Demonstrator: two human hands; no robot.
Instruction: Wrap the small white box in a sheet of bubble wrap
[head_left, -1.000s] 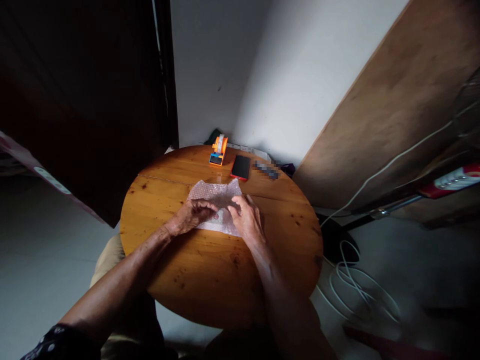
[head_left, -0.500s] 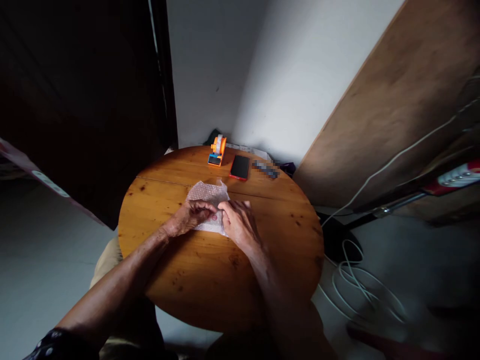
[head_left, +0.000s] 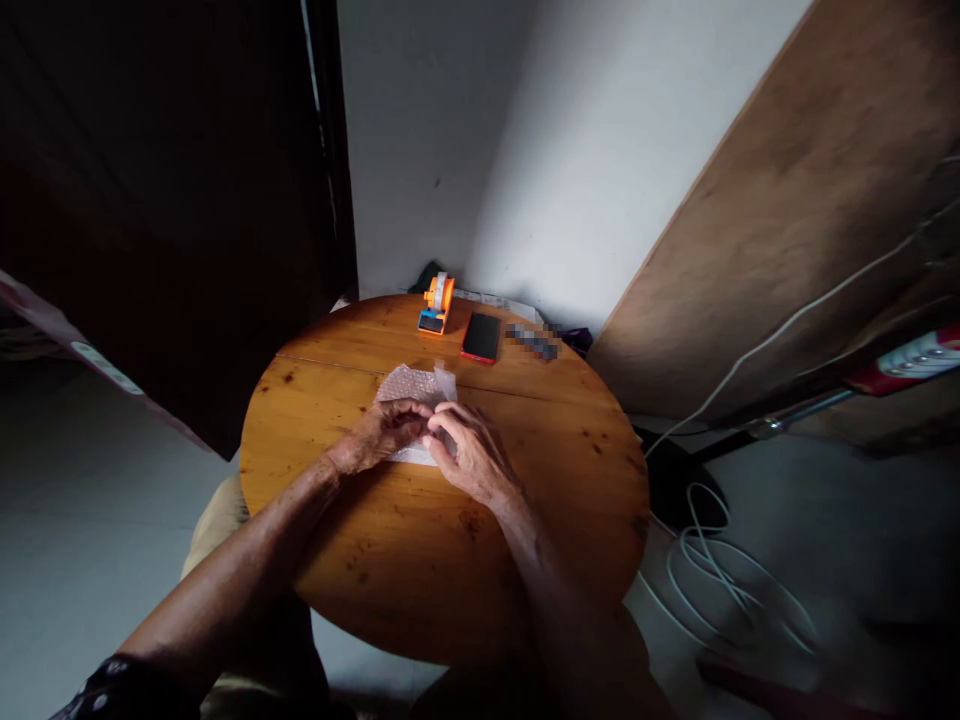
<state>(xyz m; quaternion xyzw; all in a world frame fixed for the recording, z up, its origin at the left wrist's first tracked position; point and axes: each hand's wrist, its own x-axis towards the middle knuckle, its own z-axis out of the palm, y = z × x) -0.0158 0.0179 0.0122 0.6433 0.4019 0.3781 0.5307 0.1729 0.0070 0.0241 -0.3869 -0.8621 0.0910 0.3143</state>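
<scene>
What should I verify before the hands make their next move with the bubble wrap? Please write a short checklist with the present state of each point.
1. Bubble wrap lies on the wooden table: ok.
2. Left hand is at the wrap: ok.
3. Right hand has a firm grip on the wrap: cannot tell; the fingers hide the contact.
4. Orange tape dispenser stands upright on the table, beyond the wrap: ok.
5. Red-edged phone lies apart from the wrap: ok.
6. Pixelated item right of the phone is identified: cannot tell.
</scene>
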